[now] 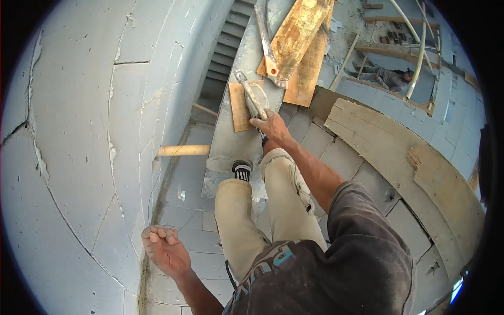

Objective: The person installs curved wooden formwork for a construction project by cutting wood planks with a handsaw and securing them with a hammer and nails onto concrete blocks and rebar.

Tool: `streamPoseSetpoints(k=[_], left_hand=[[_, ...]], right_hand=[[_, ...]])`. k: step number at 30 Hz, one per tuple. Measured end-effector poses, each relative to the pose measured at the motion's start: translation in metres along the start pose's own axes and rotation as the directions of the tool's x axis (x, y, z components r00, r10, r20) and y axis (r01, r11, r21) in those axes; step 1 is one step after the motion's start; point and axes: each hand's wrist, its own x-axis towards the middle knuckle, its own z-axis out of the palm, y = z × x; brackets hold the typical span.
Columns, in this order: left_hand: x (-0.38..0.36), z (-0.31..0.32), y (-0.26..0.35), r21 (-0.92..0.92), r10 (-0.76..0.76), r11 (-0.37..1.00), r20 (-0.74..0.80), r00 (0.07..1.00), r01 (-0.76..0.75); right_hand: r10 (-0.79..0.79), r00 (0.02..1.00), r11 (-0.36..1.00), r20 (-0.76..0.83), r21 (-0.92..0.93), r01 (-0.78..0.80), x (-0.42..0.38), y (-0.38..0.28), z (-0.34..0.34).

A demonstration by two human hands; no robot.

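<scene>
My left hand (167, 253) is raised beside the block wall (79, 131), fingers curled together around a thin wire (148, 207) that runs up along the wall. Ahead of my legs, my right hand (272, 127) grips the near end of a long, pale, crusted hand tool (252, 96); its exact kind is unclear. The tool points away over a small wooden board (239, 107) on the grey plank (226, 142). Just beyond it lies a handsaw (269, 58) with an orange-edged handle.
Long wooden boards (296, 39) lie at the plank's far end. A round yellowish pole (184, 150) spans between wall and plank. To the right, a wide curved board (388, 136) borders the blocks. Beyond it, a person (394, 79) is down among timber and poles (416, 63).
</scene>
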Motion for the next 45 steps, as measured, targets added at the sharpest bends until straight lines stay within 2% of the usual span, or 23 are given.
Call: streamPoseSetpoints(k=[2,5,7,9,10,12,14,17,18,19,21,22,24,27,30,33,36,38,39,40,42,43,45], left_hand=[[-0.008,0.007,-0.001,0.081,0.006,0.997,0.026,1.000,-0.008],[-0.027,0.015,-0.002,0.285,0.013,0.957,0.108,0.994,-0.043],[-0.041,0.030,-0.009,0.446,-0.005,0.891,0.203,0.979,-0.088],[-0.057,0.045,-0.019,0.585,-0.035,0.789,0.346,0.937,-0.186],[-0.063,0.047,-0.026,0.633,-0.057,0.731,0.430,0.901,-0.256],[-0.084,0.050,-0.035,0.692,-0.193,0.680,0.488,0.851,-0.242],[-0.104,0.037,-0.051,0.694,-0.117,0.615,0.551,0.826,-0.376],[-0.122,0.008,-0.043,0.787,0.221,0.379,0.433,0.874,-0.486],[-0.132,-0.016,-0.049,0.852,0.148,0.469,0.182,0.972,-0.231],[-0.140,-0.047,-0.061,0.842,0.051,0.539,-0.072,0.996,0.033],[-0.150,-0.104,-0.091,0.607,-0.275,0.649,-0.375,0.885,0.459],[-0.156,-0.117,-0.110,0.460,-0.386,0.688,-0.423,0.820,0.561],[-0.165,-0.141,-0.147,0.140,-0.604,0.684,-0.441,0.664,0.716],[-0.163,-0.165,-0.201,0.364,-0.437,0.768,-0.302,0.847,0.526],[-0.167,-0.182,-0.204,0.578,-0.511,0.590,-0.273,0.815,0.564],[-0.186,-0.199,-0.210,0.098,-0.745,0.623,-0.230,0.627,0.776],[-0.187,-0.178,-0.181,0.177,-0.931,0.347,-0.049,0.361,0.921],[-0.189,-0.165,-0.187,0.432,-0.913,0.370,0.005,0.407,0.823],[-0.187,-0.169,-0.201,0.610,-0.882,0.386,0.024,0.471,0.692],[-0.184,-0.174,-0.215,0.762,-0.846,0.371,0.042,0.532,0.530],[-0.170,-0.201,-0.287,0.980,-0.703,0.199,0.143,0.696,0.000],[-0.163,-0.192,-0.274,0.919,-0.677,0.329,0.069,0.733,0.217],[-0.149,-0.162,-0.229,0.611,-0.662,0.552,-0.093,0.744,0.568]], right_hand=[[0.141,0.954,0.961,0.264,0.193,-0.196,-0.034,-0.029,-0.010],[0.050,0.882,0.928,0.469,0.303,-0.214,-0.086,-0.060,-0.019],[-0.059,0.815,0.750,0.577,0.564,-0.345,-0.121,-0.070,-0.014],[-0.130,0.741,0.563,0.659,0.665,-0.492,-0.157,-0.101,-0.022],[-0.122,0.751,0.555,0.649,0.672,-0.490,-0.168,-0.114,-0.025],[-0.085,0.754,0.542,0.651,0.666,-0.513,-0.179,-0.127,-0.029],[-0.073,0.813,0.656,0.578,0.642,-0.397,-0.184,-0.132,-0.035],[-0.018,0.928,0.725,0.372,0.644,-0.244,-0.196,-0.130,-0.044],[-0.019,0.947,0.738,0.320,0.643,-0.203,-0.199,-0.127,-0.052],[-0.022,0.956,0.753,0.293,0.634,-0.177,-0.204,-0.126,-0.063],[-0.030,0.972,0.782,0.232,0.611,-0.122,-0.214,-0.125,-0.088],[-0.027,0.977,0.815,0.213,0.570,-0.102,-0.219,-0.126,-0.101],[-0.025,0.985,0.870,0.169,0.489,-0.062,-0.235,-0.130,-0.122],[-0.012,0.990,0.930,0.137,0.366,-0.039,-0.257,-0.140,-0.143],[-0.024,0.992,0.961,0.123,0.277,-0.011,-0.277,-0.143,-0.155],[-0.020,0.988,0.974,0.152,0.224,-0.015,-0.291,-0.146,-0.158],[-0.024,0.987,0.985,0.162,0.170,-0.004,-0.305,-0.148,-0.153],[-0.031,0.982,0.991,0.185,0.136,0.006,-0.314,-0.152,-0.148],[-0.033,0.979,0.993,0.201,0.119,0.009,-0.319,-0.154,-0.146],[-0.034,0.976,0.995,0.215,0.102,0.012,-0.323,-0.157,-0.143],[-0.027,0.974,0.999,0.225,0.041,0.018,-0.331,-0.165,-0.139],[-0.021,0.973,1.000,0.228,0.010,0.019,-0.336,-0.168,-0.137],[-0.018,0.969,0.999,0.246,-0.045,0.030,-0.342,-0.172,-0.133]])
